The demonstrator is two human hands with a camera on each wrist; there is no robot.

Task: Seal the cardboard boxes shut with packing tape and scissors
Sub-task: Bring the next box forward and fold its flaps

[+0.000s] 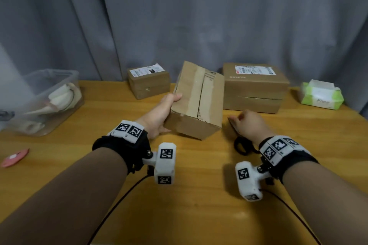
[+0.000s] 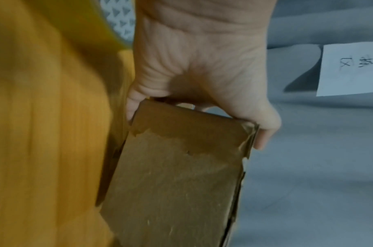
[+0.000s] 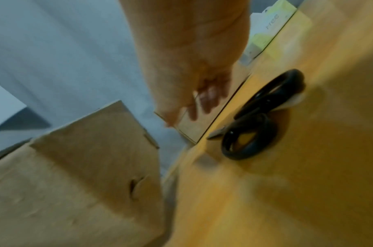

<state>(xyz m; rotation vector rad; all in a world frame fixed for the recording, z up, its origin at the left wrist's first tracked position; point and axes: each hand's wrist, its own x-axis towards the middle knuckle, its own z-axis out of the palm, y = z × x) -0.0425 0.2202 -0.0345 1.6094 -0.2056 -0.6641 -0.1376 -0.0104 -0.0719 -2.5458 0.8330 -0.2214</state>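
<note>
A brown cardboard box with an old tape strip beside its top seam is tilted up at mid-table. My left hand grips its left end, thumb on top and fingers underneath; the left wrist view shows this hand clamped over the box's edge. My right hand hovers just right of the box with loosely curled fingers and holds nothing. Black-handled scissors lie on the table under that wrist. In the right wrist view the scissors lie right of the blurred hand. No tape roll is clearly visible.
A small labelled box and a larger labelled box stand at the back against the grey curtain. A green tissue pack sits far right, a clear plastic bin far left, a pink item at the left edge.
</note>
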